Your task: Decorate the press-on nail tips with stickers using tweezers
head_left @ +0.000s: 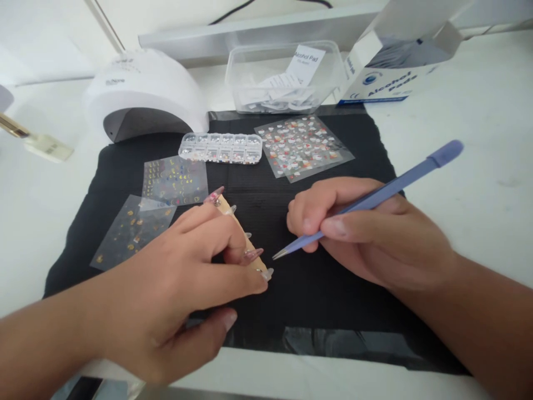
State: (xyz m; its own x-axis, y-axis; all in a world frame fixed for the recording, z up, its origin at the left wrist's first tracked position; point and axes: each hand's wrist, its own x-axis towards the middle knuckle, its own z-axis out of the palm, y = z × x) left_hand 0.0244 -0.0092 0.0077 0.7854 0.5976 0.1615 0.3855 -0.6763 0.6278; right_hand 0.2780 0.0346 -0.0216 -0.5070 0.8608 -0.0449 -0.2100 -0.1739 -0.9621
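My left hand (175, 278) rests over a wooden stick (239, 222) that carries several false nail tips, some clear and some pink. Its fingers curl onto the stick, and the index fingertip presses by the clear nail tip (267, 274) at the near end. The thumb sits lower, apart from it. In my right hand (375, 239) is a pair of blue-purple tweezers (387, 190), pinched between thumb and fingers. Their metal points are close together, just right of the stick's near end and apart from it. My left fingers hide part of the stick.
A black mat (266, 205) lies on the white table. On it are sticker sheets (306, 147) and a compartment case of small gems (220, 149). Behind stand a white nail lamp (145, 83), a clear tub (245, 66) of pads and an alcohol pad box (375, 78). A brush (48, 147) is at left.
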